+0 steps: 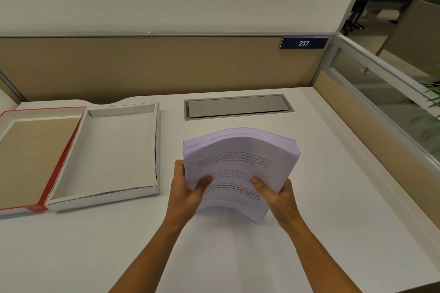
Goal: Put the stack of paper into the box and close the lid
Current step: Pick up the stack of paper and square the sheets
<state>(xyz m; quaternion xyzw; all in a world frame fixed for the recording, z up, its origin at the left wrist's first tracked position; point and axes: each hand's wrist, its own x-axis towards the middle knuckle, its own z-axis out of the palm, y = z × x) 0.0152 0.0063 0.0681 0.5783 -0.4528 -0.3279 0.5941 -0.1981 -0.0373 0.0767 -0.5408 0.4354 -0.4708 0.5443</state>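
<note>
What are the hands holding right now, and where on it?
Both hold the stack of paper by its near end: left hand at the left corner, right hand at the right corner, thumbs on the top printed sheet.

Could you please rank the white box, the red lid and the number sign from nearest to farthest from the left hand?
1. White box, just left of the left hand.
2. Red lid, beyond the box, far left.
3. Number sign, on the back partition.

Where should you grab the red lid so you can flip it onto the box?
Probably its far left long edge, coming from the left. The red lid lies open side up beside the box, apparently joined along its right side, so a grip there could swing it over. Both hands hold the paper stack.
</note>
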